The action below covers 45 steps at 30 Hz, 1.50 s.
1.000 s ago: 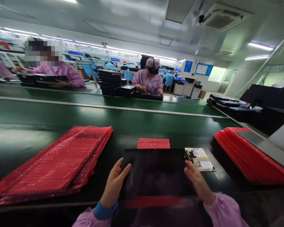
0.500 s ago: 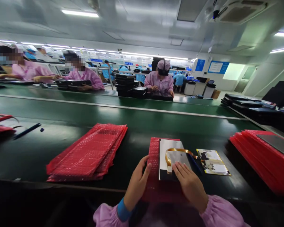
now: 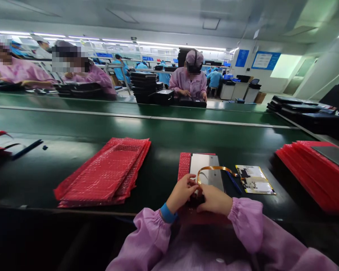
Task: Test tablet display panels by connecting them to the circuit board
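A flat screen panel (image 3: 206, 165) with a pale metal back lies on a red bubble-wrap bag (image 3: 184, 165) in front of me. An orange ribbon cable (image 3: 211, 168) arches from the panel's lower end to a small circuit board (image 3: 255, 180) on the right. My left hand (image 3: 183, 192) is closed, its fingertips pinching at the cable's lower end. My right hand (image 3: 214, 199) bends over the panel's lower edge from the other side, fingers curled. What lies between its fingertips is hidden. A dark blue pen-like tool (image 3: 234, 181) lies between panel and board.
A pile of red bubble-wrap bags (image 3: 104, 173) lies on the left, and a taller red stack (image 3: 313, 177) on the right. Another blue tool (image 3: 27, 149) lies far left. Across the green belt (image 3: 169, 131), a co-worker (image 3: 188, 81) sits beside stacked black devices (image 3: 143, 86).
My right hand has gone from lying flat on the panel to curling at its lower edge. My left hand has moved right from the bag's edge to the cable end. The view has tilted down.
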### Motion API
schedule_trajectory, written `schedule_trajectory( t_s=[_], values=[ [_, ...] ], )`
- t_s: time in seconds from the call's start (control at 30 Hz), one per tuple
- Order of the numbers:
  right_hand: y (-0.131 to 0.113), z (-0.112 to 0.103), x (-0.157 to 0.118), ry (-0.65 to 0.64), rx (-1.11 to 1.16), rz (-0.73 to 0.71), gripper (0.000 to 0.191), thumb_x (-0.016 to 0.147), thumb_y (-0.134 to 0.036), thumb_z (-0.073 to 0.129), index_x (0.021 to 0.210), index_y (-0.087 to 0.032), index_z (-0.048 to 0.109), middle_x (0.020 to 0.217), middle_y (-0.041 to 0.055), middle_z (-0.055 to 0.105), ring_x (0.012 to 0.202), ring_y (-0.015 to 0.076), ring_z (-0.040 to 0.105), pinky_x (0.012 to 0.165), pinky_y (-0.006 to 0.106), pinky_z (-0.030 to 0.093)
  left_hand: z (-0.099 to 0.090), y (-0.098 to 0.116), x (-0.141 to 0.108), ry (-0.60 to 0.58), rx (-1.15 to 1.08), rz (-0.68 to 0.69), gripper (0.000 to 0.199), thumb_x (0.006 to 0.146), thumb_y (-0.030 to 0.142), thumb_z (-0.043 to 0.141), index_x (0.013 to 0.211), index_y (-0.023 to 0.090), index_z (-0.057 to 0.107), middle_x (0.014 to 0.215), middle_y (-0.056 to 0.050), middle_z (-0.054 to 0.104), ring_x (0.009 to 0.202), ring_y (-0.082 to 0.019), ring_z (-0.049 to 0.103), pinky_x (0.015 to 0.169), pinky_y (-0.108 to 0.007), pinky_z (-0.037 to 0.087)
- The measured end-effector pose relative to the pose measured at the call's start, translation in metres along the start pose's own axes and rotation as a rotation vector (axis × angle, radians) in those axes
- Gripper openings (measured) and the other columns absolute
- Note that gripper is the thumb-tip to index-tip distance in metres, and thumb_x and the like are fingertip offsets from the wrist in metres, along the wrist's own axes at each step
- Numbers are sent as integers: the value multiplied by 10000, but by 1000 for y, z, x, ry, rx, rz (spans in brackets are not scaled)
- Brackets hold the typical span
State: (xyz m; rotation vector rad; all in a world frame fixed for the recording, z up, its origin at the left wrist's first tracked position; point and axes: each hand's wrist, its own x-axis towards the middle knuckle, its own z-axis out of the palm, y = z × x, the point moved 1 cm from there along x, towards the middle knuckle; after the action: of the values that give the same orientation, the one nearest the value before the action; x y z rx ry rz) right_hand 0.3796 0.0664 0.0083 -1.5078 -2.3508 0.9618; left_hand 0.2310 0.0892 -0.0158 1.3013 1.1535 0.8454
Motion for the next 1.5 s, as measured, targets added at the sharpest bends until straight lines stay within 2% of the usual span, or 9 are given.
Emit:
schedule_trajectory(
  t_s=[0.27,0.4,0.63,0.8,1.0,1.13,1.27,1.43,1.5],
  values=[
    [5,4,-4,77,37,6,499,584,-214,874,1010,-135,627,869,43,712,768,233,652,599,277,415,1,-2,2,27,63,42,344,636,245,674,956,125,640,690,1,646,491,-102,526,456,-211,394],
    [18,-2,-10,244,15,8,171,873,-210,627,1029,-138,628,733,16,687,658,176,638,609,273,468,3,-1,1,26,69,49,393,660,324,617,991,112,630,743,-45,679,536,-149,578,462,-244,421],
    [36,-19,-8,397,-216,-114,420,887,-64,481,1295,-120,565,1404,138,515,1309,223,450,1123,367,359,7,6,4,139,108,140,463,728,393,550,1096,115,592,849,-62,655,657,-170,601,624,-292,483],
    [48,-30,2,466,-393,89,360,914,-108,465,1246,-76,600,1156,189,636,1114,295,577,1004,439,463,8,6,1,183,222,152,520,779,379,491,1223,109,511,853,-46,623,650,-172,584,649,-308,471],
    [73,-35,1,581,-499,368,466,892,-18,317,1272,-37,586,1015,250,625,1000,347,602,828,456,500,9,6,-14,92,403,150,623,688,295,694,1270,145,529,810,-5,634,637,-173,558,669,-308,413],
    [79,-37,-1,555,-368,307,462,876,-51,393,1280,-120,605,895,168,656,870,289,638,782,392,497,14,13,-19,91,476,167,236,686,153,674,917,196,676,680,11,610,683,-185,549,668,-296,328],
    [69,-38,-2,557,-67,160,359,905,-197,403,1123,-154,685,1008,131,674,975,250,628,888,375,483,14,12,-14,121,401,146,12,731,190,628,722,193,621,649,-4,610,649,-178,546,634,-286,328],
    [45,-13,-4,404,430,71,408,866,-319,330,1019,-131,657,649,34,625,542,168,574,475,264,453,1,4,-6,213,145,129,244,801,427,542,762,187,557,691,-14,583,616,-163,540,590,-271,404],
    [33,2,-7,361,578,31,363,830,-407,425,976,-144,629,599,-2,580,494,145,524,448,243,416,-4,1,-4,246,55,129,286,808,470,517,764,187,532,697,-7,574,569,-137,513,558,-258,409]
  ],
)
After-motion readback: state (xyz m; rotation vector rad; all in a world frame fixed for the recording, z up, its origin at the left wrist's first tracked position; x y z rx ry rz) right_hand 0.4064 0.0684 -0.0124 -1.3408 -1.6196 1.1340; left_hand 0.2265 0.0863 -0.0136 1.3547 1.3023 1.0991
